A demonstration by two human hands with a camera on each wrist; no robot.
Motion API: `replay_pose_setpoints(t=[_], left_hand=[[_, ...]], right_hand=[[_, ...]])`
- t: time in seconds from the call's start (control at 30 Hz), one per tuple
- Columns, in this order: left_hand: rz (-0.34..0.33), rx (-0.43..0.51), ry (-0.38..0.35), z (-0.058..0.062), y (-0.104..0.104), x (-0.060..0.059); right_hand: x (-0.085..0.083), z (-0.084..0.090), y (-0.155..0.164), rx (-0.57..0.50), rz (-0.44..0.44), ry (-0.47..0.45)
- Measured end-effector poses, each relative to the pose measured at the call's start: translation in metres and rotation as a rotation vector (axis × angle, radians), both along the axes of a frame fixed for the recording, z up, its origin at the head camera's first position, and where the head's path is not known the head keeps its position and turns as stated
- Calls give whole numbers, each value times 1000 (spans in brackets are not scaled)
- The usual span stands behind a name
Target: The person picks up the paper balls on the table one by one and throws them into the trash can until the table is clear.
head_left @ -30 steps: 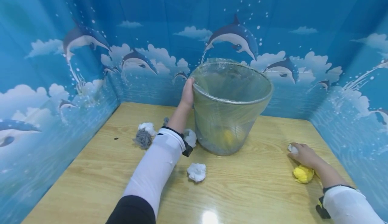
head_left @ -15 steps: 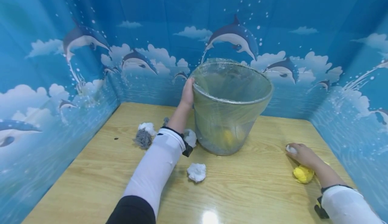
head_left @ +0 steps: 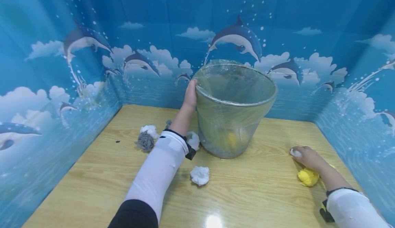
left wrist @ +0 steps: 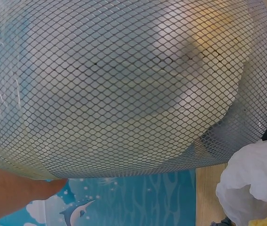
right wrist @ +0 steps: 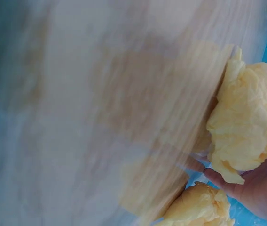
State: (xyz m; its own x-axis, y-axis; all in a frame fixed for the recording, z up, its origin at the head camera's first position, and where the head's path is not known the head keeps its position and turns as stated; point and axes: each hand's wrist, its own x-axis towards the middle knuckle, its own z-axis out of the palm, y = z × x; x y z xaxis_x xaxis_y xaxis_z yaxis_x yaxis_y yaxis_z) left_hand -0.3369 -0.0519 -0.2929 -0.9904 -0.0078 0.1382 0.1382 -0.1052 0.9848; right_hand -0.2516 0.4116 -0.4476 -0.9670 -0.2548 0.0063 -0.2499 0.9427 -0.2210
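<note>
My left hand (head_left: 191, 94) grips the left side of the rim of a mesh wastebasket (head_left: 262, 113), which is lined with a thin clear bag and tilts slightly. Something yellow shows low through its wall. In the left wrist view, part of that hand (left wrist: 20, 193) lies along the mesh (left wrist: 100, 117). At the table's right, my right hand (head_left: 310, 157) holds a crumpled white paper ball (head_left: 295, 153) near the tabletop. A crumpled yellow paper ball (head_left: 308, 177) lies just below that wrist. Two yellow paper balls (right wrist: 246, 117) appear beside the hand in the right wrist view, hiding its fingertips.
Left of the wastebasket lie a grey paper ball (head_left: 145, 141) and a white one (head_left: 150, 131). Another white ball (head_left: 193, 141) rests near its base, partly behind the forearm. One more white ball (head_left: 200, 175) lies in front. A dolphin-print curtain (head_left: 166, 22) surrounds the wooden table (head_left: 247, 193).
My right hand has shifted slightly left with the white paper ball. The left hand and the wastebasket have stayed in place.
</note>
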Motion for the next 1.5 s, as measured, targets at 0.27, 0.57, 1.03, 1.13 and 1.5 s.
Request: replay_pose_setpoints(t=[0.27, 0.57, 1.03, 1.13, 1.5], left_hand=[[-1, 5, 4, -1, 0, 0], [-7, 7, 19, -2, 1, -1], [8, 0, 19, -1, 1, -1], [0, -3, 20, -1, 1, 0], [-1, -10, 13, -1, 0, 1]], right_hand=[[-1, 1, -1, 3, 6, 15], [0, 4, -2, -21, -9, -11], [1, 6, -2, -42, 7, -1], [1, 7, -3, -46, 14, 2], [0, 10, -3, -22, 18, -23]])
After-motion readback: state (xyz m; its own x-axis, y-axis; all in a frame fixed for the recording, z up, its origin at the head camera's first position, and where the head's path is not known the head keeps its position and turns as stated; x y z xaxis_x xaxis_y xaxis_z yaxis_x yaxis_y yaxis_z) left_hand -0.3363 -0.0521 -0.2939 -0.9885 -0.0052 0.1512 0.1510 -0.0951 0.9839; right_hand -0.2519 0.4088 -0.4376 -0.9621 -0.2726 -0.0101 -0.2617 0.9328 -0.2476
